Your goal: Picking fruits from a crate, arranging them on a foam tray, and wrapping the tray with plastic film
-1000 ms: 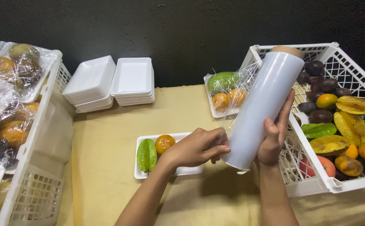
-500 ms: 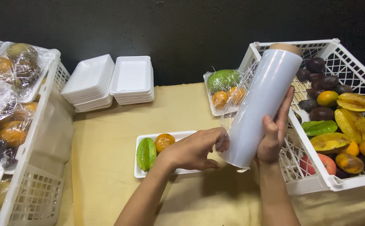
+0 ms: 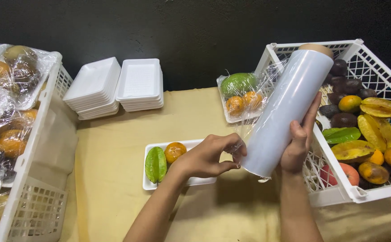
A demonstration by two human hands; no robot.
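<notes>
Right hand (image 3: 299, 145) grips a roll of cling film (image 3: 289, 110) from behind, holding it tilted above a tan-covered table (image 3: 114, 157), its cardboard-cored top leaning toward the far right. Left hand (image 3: 209, 157), fingers curled, pinches the loose edge of the clear film at the roll's lower end; a thin sheet of it trails up along the roll's left side.

Just beyond the left hand lies a white foam tray (image 3: 177, 181) carrying a green starfruit (image 3: 155, 164) and an orange (image 3: 175, 151), unwrapped. To the right, touching the right wrist's side of the scene, stands a white plastic crate (image 3: 339, 192) filled with loose fruit: yellow starfruit, oranges, a reddish fruit and dark round ones toward the back.

At the left edge, another white crate (image 3: 29, 179) holds trays of fruit already sealed under film.

Farther back, a wrapped tray (image 3: 240, 96) with a green fruit and two oranges sits beside the right crate's corner. Two stacks of empty foam trays (image 3: 117, 87) stand at the table's far edge, against a dark wall (image 3: 182, 31).
</notes>
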